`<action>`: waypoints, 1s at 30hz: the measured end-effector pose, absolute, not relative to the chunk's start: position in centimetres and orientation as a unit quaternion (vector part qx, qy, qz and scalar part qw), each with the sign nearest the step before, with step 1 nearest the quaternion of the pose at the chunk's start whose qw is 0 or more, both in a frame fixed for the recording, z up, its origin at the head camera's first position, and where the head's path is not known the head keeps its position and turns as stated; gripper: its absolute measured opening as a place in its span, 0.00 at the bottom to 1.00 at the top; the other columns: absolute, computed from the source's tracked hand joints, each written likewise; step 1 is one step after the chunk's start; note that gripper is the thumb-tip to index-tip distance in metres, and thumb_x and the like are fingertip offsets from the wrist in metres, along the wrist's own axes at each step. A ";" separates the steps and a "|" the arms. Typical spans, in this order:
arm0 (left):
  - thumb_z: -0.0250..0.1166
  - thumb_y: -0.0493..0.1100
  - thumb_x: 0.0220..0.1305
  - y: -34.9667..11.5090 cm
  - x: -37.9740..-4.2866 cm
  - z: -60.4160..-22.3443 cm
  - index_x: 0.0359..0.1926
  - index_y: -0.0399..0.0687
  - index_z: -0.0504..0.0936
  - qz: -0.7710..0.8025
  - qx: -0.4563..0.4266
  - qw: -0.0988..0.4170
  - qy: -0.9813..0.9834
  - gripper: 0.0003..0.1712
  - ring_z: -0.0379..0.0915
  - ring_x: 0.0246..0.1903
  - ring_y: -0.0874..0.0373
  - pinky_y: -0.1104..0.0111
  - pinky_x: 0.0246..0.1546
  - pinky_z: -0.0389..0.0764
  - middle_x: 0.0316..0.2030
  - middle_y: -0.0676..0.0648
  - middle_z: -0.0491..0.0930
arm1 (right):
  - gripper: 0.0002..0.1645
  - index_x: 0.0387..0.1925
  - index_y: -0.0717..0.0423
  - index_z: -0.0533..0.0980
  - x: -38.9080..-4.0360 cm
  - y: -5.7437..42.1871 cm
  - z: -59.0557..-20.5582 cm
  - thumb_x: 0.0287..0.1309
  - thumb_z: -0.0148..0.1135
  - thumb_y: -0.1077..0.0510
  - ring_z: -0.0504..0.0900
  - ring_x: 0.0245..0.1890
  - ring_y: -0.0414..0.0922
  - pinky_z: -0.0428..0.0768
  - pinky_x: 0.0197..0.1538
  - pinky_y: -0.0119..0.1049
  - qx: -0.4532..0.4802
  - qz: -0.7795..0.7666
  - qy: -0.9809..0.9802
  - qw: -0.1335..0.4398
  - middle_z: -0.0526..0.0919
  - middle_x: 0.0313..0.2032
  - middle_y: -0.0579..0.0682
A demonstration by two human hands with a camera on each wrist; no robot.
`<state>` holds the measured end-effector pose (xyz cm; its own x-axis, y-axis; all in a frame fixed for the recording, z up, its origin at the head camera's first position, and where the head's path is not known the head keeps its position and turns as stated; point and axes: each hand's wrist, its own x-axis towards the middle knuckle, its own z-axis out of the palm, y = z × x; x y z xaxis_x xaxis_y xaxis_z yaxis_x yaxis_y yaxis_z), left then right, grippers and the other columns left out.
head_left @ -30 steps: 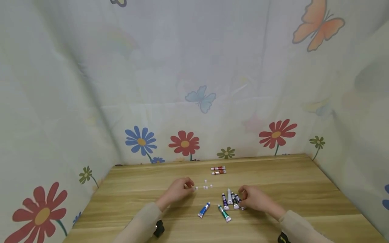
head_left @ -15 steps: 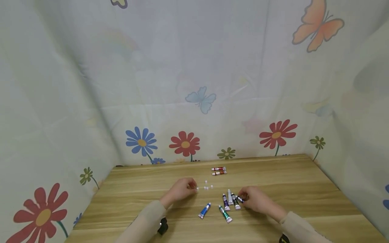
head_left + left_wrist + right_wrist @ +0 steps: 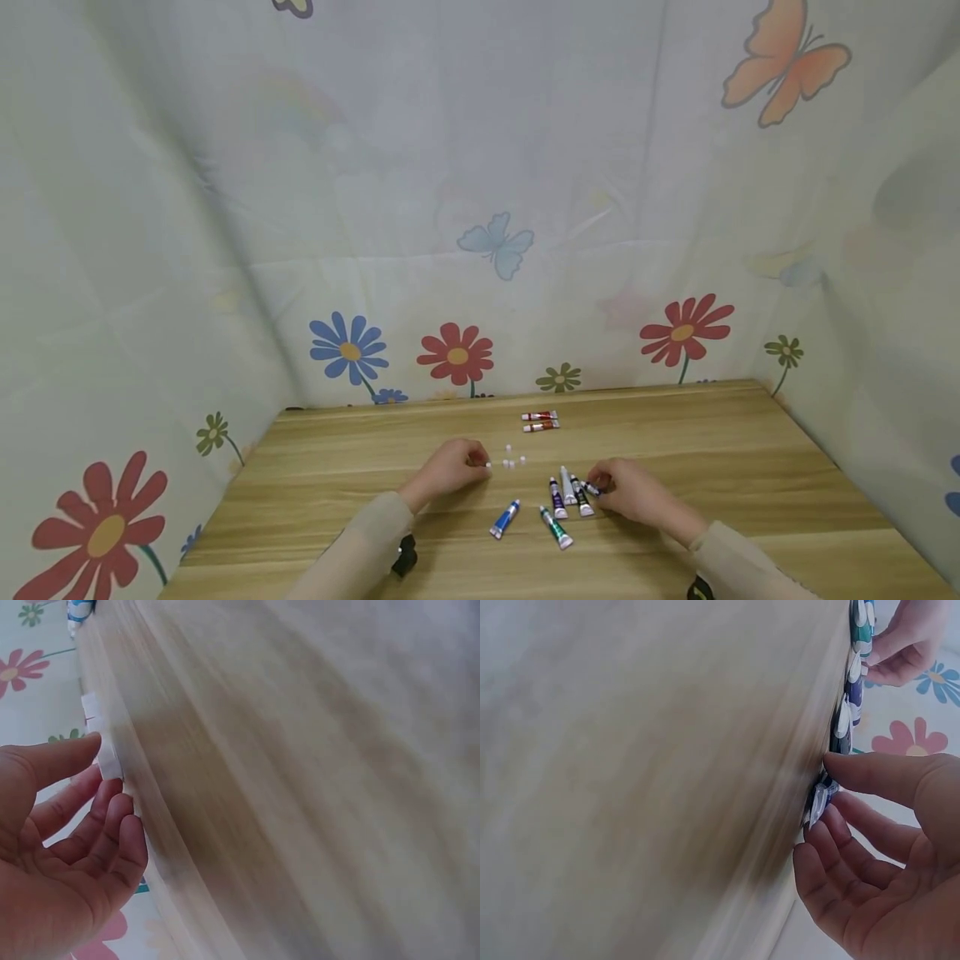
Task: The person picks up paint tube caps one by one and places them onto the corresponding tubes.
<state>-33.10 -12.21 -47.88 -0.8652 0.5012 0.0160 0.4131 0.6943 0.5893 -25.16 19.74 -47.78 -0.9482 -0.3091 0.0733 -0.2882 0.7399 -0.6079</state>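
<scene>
In the head view my left hand [image 3: 450, 465] is low at the table, fingertips at the leftmost small white cube [image 3: 488, 465]. The left wrist view has this white piece [image 3: 110, 759] between thumb and fingers. Several more white cubes [image 3: 508, 463] lie just to the right. My right hand [image 3: 628, 487] pinches a dark paint tube [image 3: 592, 489] at the right end of a row. Its crimped silver end [image 3: 819, 804] shows between thumb and fingers in the right wrist view. Beside it lie a black-labelled tube [image 3: 581, 497], a white tube [image 3: 567, 486] and a purple tube [image 3: 557, 500].
A blue paint tube [image 3: 505, 519] and a green one [image 3: 555, 527] lie nearer the person. Two tubes, red [image 3: 539, 416] and orange-brown [image 3: 541, 426], are at the back of the wooden table [image 3: 337, 467]. A flowered curtain [image 3: 570, 317] stands behind and at both sides.
My left hand has shifted slightly right, to the leftmost white cube. The right hand has taken hold of the end dark tube and turned it, slanting it against the row.
</scene>
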 end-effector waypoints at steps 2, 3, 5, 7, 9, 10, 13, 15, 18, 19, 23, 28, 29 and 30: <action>0.69 0.40 0.65 -12.1 -33.1 -47.9 0.38 0.43 0.84 0.301 0.250 0.074 0.917 0.05 0.71 0.31 0.60 0.66 0.35 0.75 0.30 0.54 0.78 | 0.15 0.39 0.60 0.82 -25.1 19.8 -47.9 0.46 0.74 0.68 0.78 0.34 0.42 0.79 0.40 0.41 -0.164 -0.324 0.932 0.011 0.82 0.32 0.46; 0.69 0.40 0.66 -12.1 -33.1 -47.9 0.38 0.44 0.84 0.300 0.250 0.075 0.918 0.04 0.71 0.31 0.61 0.66 0.35 0.75 0.30 0.54 0.78 | 0.15 0.38 0.60 0.82 -25.1 19.8 -47.9 0.46 0.75 0.68 0.78 0.33 0.42 0.79 0.40 0.41 -0.165 -0.325 0.931 0.009 0.82 0.32 0.46; 0.69 0.40 0.66 -12.0 -33.2 -48.0 0.38 0.44 0.84 0.298 0.255 0.072 0.917 0.04 0.70 0.30 0.60 0.67 0.35 0.74 0.29 0.54 0.78 | 0.14 0.37 0.60 0.82 -25.2 19.9 -48.0 0.46 0.75 0.67 0.78 0.33 0.42 0.79 0.39 0.40 -0.164 -0.326 0.931 0.005 0.82 0.31 0.45; 0.69 0.39 0.65 -11.9 -33.3 -48.1 0.37 0.43 0.84 0.296 0.259 0.069 0.917 0.03 0.70 0.30 0.60 0.67 0.34 0.74 0.28 0.54 0.77 | 0.14 0.37 0.59 0.82 -25.1 19.9 -48.1 0.46 0.76 0.66 0.77 0.32 0.40 0.79 0.39 0.38 -0.161 -0.323 0.933 0.003 0.81 0.30 0.45; 0.70 0.39 0.64 -11.9 -33.3 -48.1 0.37 0.43 0.84 0.294 0.260 0.069 0.917 0.04 0.70 0.30 0.61 0.67 0.35 0.74 0.28 0.54 0.78 | 0.12 0.36 0.59 0.82 -25.2 19.9 -48.2 0.46 0.76 0.65 0.76 0.31 0.40 0.78 0.38 0.38 -0.161 -0.321 0.933 0.003 0.80 0.29 0.44; 0.71 0.38 0.64 -12.0 -33.3 -48.1 0.37 0.43 0.84 0.296 0.262 0.068 0.916 0.04 0.70 0.29 0.61 0.67 0.35 0.74 0.28 0.54 0.78 | 0.12 0.35 0.58 0.82 -25.1 19.9 -48.1 0.47 0.76 0.65 0.75 0.31 0.40 0.77 0.38 0.37 -0.161 -0.319 0.934 0.003 0.80 0.29 0.44; 0.72 0.38 0.62 -12.2 -33.3 -48.1 0.35 0.43 0.84 0.292 0.262 0.067 0.917 0.04 0.71 0.29 0.62 0.67 0.34 0.75 0.28 0.54 0.78 | 0.11 0.34 0.58 0.82 -25.0 20.0 -48.1 0.47 0.76 0.65 0.74 0.30 0.39 0.76 0.36 0.36 -0.166 -0.318 0.934 0.004 0.79 0.28 0.44; 0.72 0.38 0.61 -12.5 -33.2 -48.1 0.34 0.43 0.84 0.291 0.262 0.067 0.918 0.04 0.71 0.29 0.62 0.67 0.34 0.75 0.28 0.54 0.79 | 0.11 0.34 0.58 0.82 -24.9 20.0 -48.1 0.47 0.75 0.65 0.74 0.29 0.39 0.75 0.35 0.35 -0.169 -0.321 0.932 0.006 0.79 0.28 0.44; 0.72 0.37 0.61 -12.8 -33.2 -48.1 0.33 0.43 0.84 0.291 0.258 0.069 0.919 0.04 0.71 0.29 0.61 0.67 0.34 0.75 0.28 0.54 0.79 | 0.10 0.34 0.58 0.82 -24.9 20.1 -48.1 0.48 0.75 0.65 0.74 0.29 0.40 0.75 0.35 0.34 -0.167 -0.326 0.931 0.009 0.78 0.28 0.43; 0.72 0.37 0.61 -13.0 -33.2 -48.0 0.34 0.43 0.84 0.291 0.255 0.070 0.919 0.04 0.71 0.29 0.61 0.67 0.34 0.75 0.28 0.54 0.79 | 0.10 0.34 0.58 0.82 -25.0 20.1 -48.1 0.48 0.75 0.66 0.74 0.29 0.40 0.75 0.34 0.34 -0.166 -0.328 0.930 0.010 0.78 0.27 0.43; 0.71 0.37 0.62 -13.6 -33.2 -47.9 0.34 0.43 0.85 0.286 0.251 0.068 0.922 0.03 0.71 0.29 0.61 0.67 0.34 0.75 0.28 0.53 0.79 | 0.10 0.34 0.59 0.82 -25.0 20.2 -48.2 0.48 0.75 0.66 0.74 0.29 0.40 0.75 0.34 0.33 -0.167 -0.335 0.927 0.014 0.78 0.27 0.43; 0.71 0.39 0.64 -14.2 -32.7 -47.6 0.33 0.44 0.85 0.283 0.251 0.065 0.923 0.04 0.70 0.28 0.61 0.67 0.33 0.75 0.28 0.54 0.79 | 0.10 0.33 0.58 0.82 -24.9 20.5 -48.3 0.47 0.75 0.66 0.75 0.29 0.41 0.75 0.34 0.34 -0.166 -0.344 0.924 0.021 0.79 0.27 0.44; 0.70 0.39 0.64 -14.3 -32.6 -47.5 0.33 0.43 0.85 0.283 0.254 0.063 0.923 0.04 0.70 0.28 0.61 0.67 0.33 0.74 0.28 0.54 0.79 | 0.10 0.33 0.58 0.82 -24.9 20.6 -48.3 0.47 0.75 0.66 0.74 0.29 0.41 0.75 0.34 0.34 -0.166 -0.346 0.923 0.021 0.79 0.27 0.44; 0.70 0.39 0.65 -14.5 -32.6 -47.5 0.32 0.43 0.85 0.284 0.257 0.060 0.922 0.05 0.70 0.28 0.61 0.67 0.33 0.74 0.28 0.54 0.79 | 0.10 0.33 0.58 0.82 -24.9 20.6 -48.3 0.47 0.75 0.65 0.74 0.29 0.41 0.75 0.34 0.34 -0.164 -0.348 0.923 0.021 0.79 0.27 0.44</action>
